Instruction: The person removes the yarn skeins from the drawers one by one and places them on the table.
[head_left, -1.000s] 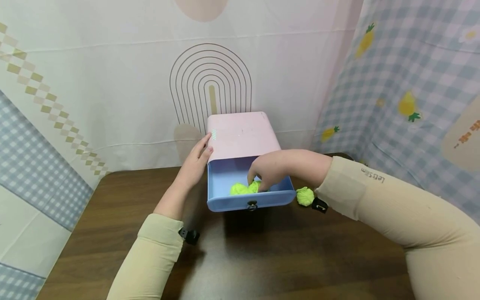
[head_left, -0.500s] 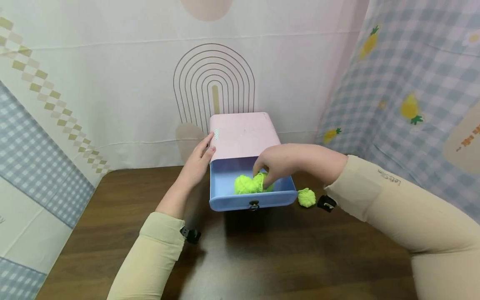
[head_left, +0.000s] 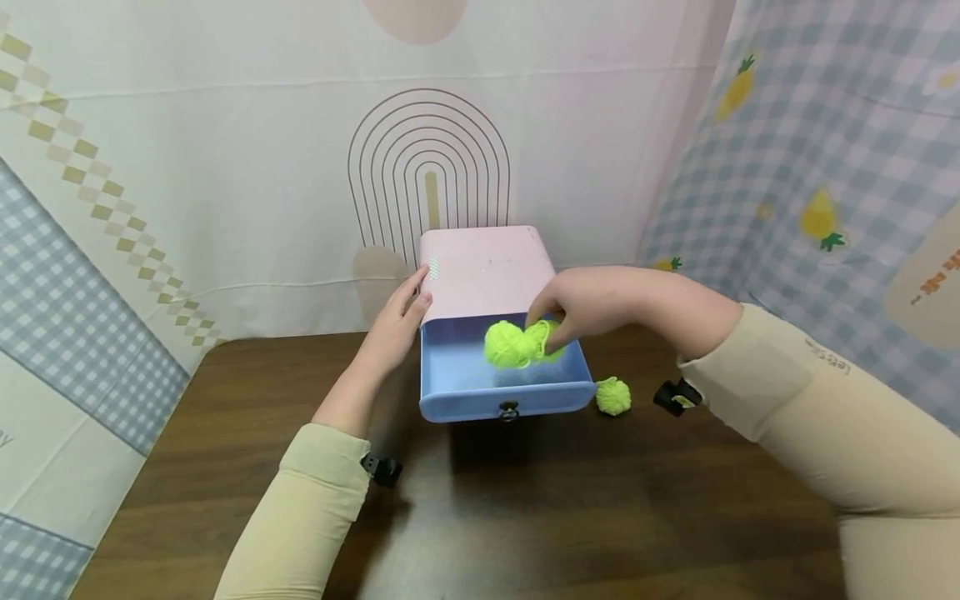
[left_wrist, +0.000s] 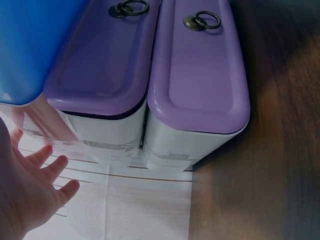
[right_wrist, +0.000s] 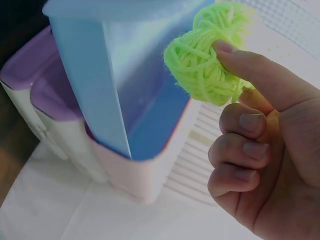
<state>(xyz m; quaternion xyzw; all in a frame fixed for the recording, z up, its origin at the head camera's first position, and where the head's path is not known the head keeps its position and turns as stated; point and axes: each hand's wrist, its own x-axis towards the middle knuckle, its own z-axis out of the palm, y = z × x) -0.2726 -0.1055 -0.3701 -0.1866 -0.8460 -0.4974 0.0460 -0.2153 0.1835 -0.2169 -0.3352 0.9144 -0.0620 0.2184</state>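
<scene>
My right hand (head_left: 600, 300) pinches a bright yellow-green yarn bundle (head_left: 507, 344) between thumb and fingers, above the open blue drawer (head_left: 450, 358). The bundle shows two rounded lobes; whether these are two balls or one is unclear. In the right wrist view, the thumb presses on the yarn (right_wrist: 200, 67) while the other fingers curl beneath. The pink drawer box (head_left: 487, 267) stands at the back of the table. My left hand (head_left: 392, 333) touches its left side, fingers extended; in the left wrist view, the left hand (left_wrist: 32, 187) has its fingers spread beside the box.
Another yellow-green yarn ball (head_left: 613, 396) lies on the brown wooden table (head_left: 600, 517), right of the drawer. Below the open drawer, two purple drawer fronts (left_wrist: 202, 70) with ring pulls are closed. A patterned cloth (head_left: 247, 167) hangs behind.
My right hand has lifted the yarn bundle from the drawer's floor, moving up and slightly right. My left hand has stayed against the box; the yarn ball on the table has not moved.
</scene>
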